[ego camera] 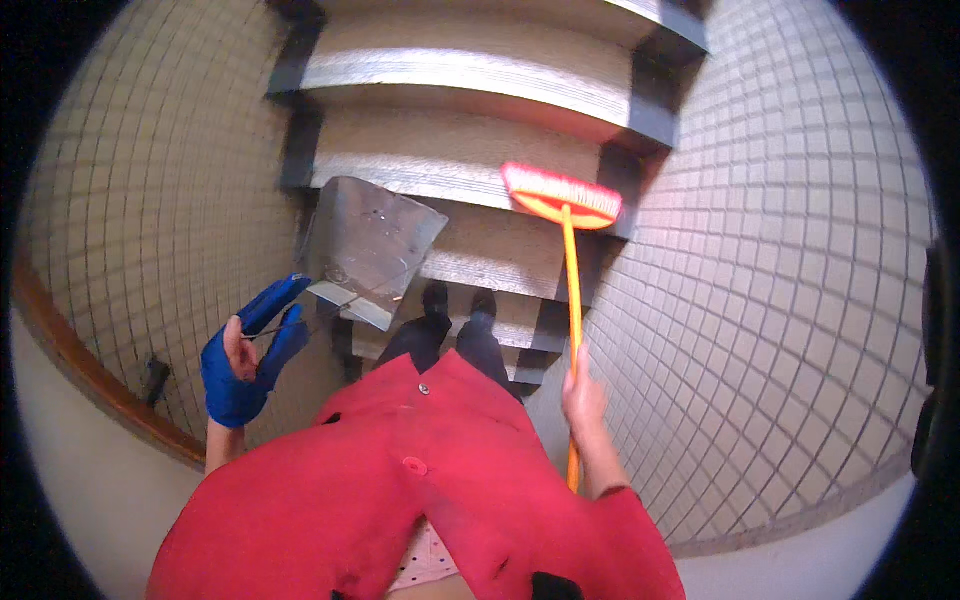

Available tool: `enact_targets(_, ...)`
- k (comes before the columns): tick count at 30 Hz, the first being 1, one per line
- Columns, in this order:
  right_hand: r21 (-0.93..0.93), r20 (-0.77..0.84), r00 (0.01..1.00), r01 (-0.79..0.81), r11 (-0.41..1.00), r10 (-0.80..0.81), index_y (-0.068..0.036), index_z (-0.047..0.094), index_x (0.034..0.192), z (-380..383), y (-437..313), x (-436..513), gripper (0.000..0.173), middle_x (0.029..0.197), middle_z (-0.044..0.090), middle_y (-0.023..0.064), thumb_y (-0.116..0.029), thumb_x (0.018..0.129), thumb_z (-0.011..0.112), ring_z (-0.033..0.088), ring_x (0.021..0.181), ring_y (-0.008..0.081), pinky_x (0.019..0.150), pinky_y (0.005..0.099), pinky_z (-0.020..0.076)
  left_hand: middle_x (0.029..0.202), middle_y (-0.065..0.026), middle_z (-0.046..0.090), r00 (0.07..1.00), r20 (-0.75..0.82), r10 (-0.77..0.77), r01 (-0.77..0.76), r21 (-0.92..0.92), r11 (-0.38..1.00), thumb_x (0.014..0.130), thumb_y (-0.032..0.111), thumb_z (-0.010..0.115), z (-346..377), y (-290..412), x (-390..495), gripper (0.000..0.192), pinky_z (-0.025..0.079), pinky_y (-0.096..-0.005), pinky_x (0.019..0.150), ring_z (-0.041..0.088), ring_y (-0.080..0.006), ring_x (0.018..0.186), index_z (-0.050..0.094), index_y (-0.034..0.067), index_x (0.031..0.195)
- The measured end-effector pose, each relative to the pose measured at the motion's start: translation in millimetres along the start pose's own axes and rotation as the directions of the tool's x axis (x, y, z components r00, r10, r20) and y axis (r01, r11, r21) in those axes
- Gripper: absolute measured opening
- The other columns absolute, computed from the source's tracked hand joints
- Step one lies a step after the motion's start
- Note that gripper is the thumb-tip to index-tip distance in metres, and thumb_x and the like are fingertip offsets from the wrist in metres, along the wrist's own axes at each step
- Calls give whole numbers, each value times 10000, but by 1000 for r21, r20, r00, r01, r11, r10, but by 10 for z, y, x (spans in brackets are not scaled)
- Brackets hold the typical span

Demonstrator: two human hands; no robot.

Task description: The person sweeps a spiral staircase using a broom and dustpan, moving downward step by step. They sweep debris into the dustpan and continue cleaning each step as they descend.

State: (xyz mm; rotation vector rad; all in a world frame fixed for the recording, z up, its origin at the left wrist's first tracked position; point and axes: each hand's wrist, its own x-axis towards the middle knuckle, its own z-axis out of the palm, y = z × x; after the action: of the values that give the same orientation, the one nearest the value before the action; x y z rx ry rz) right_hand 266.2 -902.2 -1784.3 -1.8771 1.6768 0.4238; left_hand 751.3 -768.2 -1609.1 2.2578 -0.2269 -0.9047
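Note:
My left hand (234,382) wears a blue glove, with a bare thumb showing. It grips the thin wire handle (283,328) of a metal dustpan (379,236) between thumb and fingers. The dustpan hangs over the stairs in front of my feet, with some small bits of debris in it. In my bare right hand (586,397) is the orange stick (573,289) of a broom. Its orange head with pink and white bristles (566,191) points up the flight, at the right side of a step.
A staircase (465,67) with ribbed light nosings and dark side borders rises ahead. Tiled walls flank both sides (780,247). A brown handrail (97,375) runs along the left wall. My dark shoes (435,298) stand on a step.

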Motion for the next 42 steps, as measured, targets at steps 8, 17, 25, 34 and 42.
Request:
enact_targets(8, -11, 252, 887, 403, 915, -387, -252, 203, 1461, -332, -99, -217, 682, 627, 597, 197, -253, 883, 564, 593, 568, 411, 518, 509, 453, 572, 8, 473, 997, -51, -63, 61, -45, 997, 935, 389, 485, 89, -759, -937, 405, 316, -239, 489, 405, -68, 518, 655, 25, 883)
enact_targets(17, -384, 534, 590, 807, 448, -606, -274, 238, 1450, -272, -1226, 635, 670, 653, 634, 139, -209, 859, 546, 619, 526, 319, 478, 449, 489, 489, 11, 425, 948, -102, -302, 256, -319, 912, 959, 329, 472, 176, -1730, -1258, 441, 413, -236, 547, 415, -86, 479, 512, 74, 601)
enact_targets(25, -392, 566, 579, 815, 427, -586, -249, 251, 1452, 1117, -3333, 1482, 635, 848, 679, 146, -98, 872, 460, 676, 732, 296, 630, 438, 543, 830, 4, 629, 943, -93, -318, 182, -656, 732, 967, 281, 441, 355, -2085, -1232, 366, 381, -196, 512, 404, -34, 517, 579, 11, 1174)
enact_targets(34, -444, 562, 767, 595, 669, -310, -296, 138, 1477, 652, -1650, 1249, 733, 841, 682, 158, -84, 856, 464, 678, 714, 305, 636, 449, 535, 593, 12, 519, 931, 60, -360, 336, -526, 781, 964, 337, 460, 127, -2451, -880, 359, 312, -193, 446, 390, -45, 458, 607, 39, 1097)
enact_targets(42, -577, 458, 883, 210, 789, 99, -295, 141, 1476, -116, 279, -112, 692, 770, 673, 150, -157, 883, 472, 664, 662, 310, 588, 455, 520, 494, 16, 455, 906, 140, -400, 420, -171, 891, 936, 431, 485, 126, -2047, -103, 408, 296, -243, 432, 408, -86, 434, 561, 106, 701)
